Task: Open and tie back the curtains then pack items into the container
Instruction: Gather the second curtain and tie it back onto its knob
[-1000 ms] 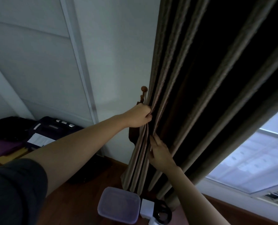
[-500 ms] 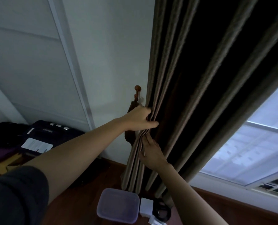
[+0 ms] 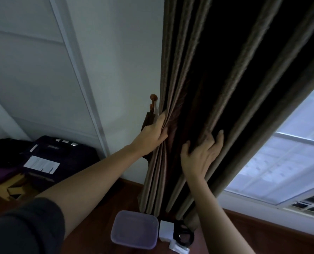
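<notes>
Curtain (image 3: 216, 88) hanging bunched against the left wall, partly drawn off the window (image 3: 288, 162). Left hand (image 3: 152, 133) gripping the pleats beside the wall hook (image 3: 153, 97); right hand (image 3: 201, 155) curling around farther folds. Tying is not yet done. Container (image 3: 134, 230) sitting lidded on the floor, packing still pending.

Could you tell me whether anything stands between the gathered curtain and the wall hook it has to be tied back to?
Nothing visible does. The curtain hangs right beside the wall hook, with the left hand gripping its nearest folds just below the hook.
</notes>
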`<state>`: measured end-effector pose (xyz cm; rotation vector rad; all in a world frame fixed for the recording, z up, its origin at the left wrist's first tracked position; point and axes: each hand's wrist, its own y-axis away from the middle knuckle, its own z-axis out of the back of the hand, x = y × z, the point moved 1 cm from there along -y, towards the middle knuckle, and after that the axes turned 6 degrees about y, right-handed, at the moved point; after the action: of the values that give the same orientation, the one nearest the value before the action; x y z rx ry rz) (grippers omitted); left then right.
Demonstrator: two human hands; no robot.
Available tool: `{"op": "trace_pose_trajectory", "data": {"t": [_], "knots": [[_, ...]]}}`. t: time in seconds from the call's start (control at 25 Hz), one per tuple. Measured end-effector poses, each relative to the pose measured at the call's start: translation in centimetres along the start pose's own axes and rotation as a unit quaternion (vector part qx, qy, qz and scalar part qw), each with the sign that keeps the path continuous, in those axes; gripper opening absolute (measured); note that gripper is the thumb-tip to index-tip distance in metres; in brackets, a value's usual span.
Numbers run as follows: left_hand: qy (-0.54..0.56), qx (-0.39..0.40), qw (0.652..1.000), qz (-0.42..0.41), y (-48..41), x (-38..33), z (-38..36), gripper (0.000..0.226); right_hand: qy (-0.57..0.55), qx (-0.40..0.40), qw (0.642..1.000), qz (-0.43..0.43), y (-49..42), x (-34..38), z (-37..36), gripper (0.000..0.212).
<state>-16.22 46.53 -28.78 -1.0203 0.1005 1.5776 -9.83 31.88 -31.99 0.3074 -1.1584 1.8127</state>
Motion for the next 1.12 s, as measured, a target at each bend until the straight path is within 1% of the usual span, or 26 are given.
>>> {"op": "trace_pose_trajectory", "data": {"t": [0.04, 0.12, 0.16, 0.2, 0.24, 0.28, 0.32, 0.36, 0.4, 0.44, 0.48, 0.52, 0.64, 0.72, 0.8, 0.88, 0.92, 1.12], "knots": [[0.031, -0.039, 0.999, -0.012, 0.8, 0.2, -0.4, 0.059, -0.033, -0.010, 0.999, -0.002, -1.4, 0.3, 0.4, 0.064], [0.112, -0.106, 0.988, -0.024, 1.7, 0.2, -1.2, 0.060, -0.093, 0.026, 0.995, -0.023, -3.8, 0.7, 0.7, 0.071], [0.146, -0.140, 0.979, -0.005, 1.8, 0.1, -1.3, 0.058, -0.107, 0.057, 0.992, -0.034, -4.6, 0.8, 0.7, 0.073], [0.175, -0.161, 0.971, 0.028, 1.4, -0.4, -1.4, 0.060, -0.107, 0.081, 0.990, -0.039, -5.1, 0.7, 0.8, 0.073], [0.203, -0.159, 0.964, 0.071, 0.8, -0.8, -1.2, 0.067, -0.093, 0.095, 0.990, -0.034, -5.3, 0.6, 0.7, 0.070], [0.224, -0.128, 0.959, 0.116, 0.1, -0.9, -0.7, 0.075, -0.070, 0.103, 0.992, -0.018, -5.4, 0.4, 0.6, 0.064], [0.224, -0.076, 0.959, 0.159, -0.7, -1.2, 0.0, 0.073, -0.042, 0.110, 0.993, 0.005, -5.3, 0.1, 0.4, 0.057], [0.194, -0.013, 0.962, 0.190, -1.6, -1.5, 0.6, 0.056, -0.014, 0.120, 0.992, 0.028, -5.0, -0.3, 0.0, 0.048], [0.144, 0.054, 0.967, 0.203, -2.5, -1.8, 1.2, 0.027, 0.007, 0.135, 0.990, 0.045, -4.5, -0.7, -0.4, 0.037], [0.090, 0.106, 0.970, 0.198, -3.1, -2.3, 1.6, 0.010, 0.020, 0.154, 0.986, 0.052, -3.9, -1.2, -0.9, 0.026], [0.049, 0.147, 0.970, 0.186, -3.8, -2.6, 1.7, 0.021, 0.029, 0.177, 0.982, 0.053, -3.3, -1.5, -1.3, 0.017], [0.030, 0.175, 0.967, 0.181, -4.2, -3.0, 1.5, 0.029, 0.037, 0.200, 0.978, 0.057, -2.6, -1.6, -1.6, 0.013], [0.065, 0.214, 0.953, 0.206, -4.9, -2.8, 1.1, 0.040, 0.030, 0.272, 0.959, 0.079, -0.6, -1.8, -2.1, 0.015], [0.091, 0.222, 0.943, 0.231, -5.2, -2.8, 1.2, 0.042, 0.007, 0.299, 0.951, 0.084, 0.5, -1.8, -2.1, 0.019], [0.092, 0.231, 0.938, 0.240, -5.2, -2.9, 1.1, 0.036, -0.014, 0.293, 0.953, 0.075, 0.9, -1.8, -2.3, 0.019], [0.100, 0.235, 0.934, 0.250, -5.2, -3.0, 0.9, 0.020, -0.025, 0.293, 0.953, 0.067, 1.0, -1.6, -2.6, 0.018], [0.108, 0.234, 0.932, 0.254, -5.1, -3.0, 0.7, 0.016, -0.028, 0.298, 0.952, 0.064, 0.9, -1.6, -2.7, 0.018], [0.129, 0.218, 0.929, 0.270, -5.1, -3.3, 0.5, 0.020, -0.037, 0.318, 0.946, 0.057, 0.8, -1.6, -3.2, 0.022]]}}
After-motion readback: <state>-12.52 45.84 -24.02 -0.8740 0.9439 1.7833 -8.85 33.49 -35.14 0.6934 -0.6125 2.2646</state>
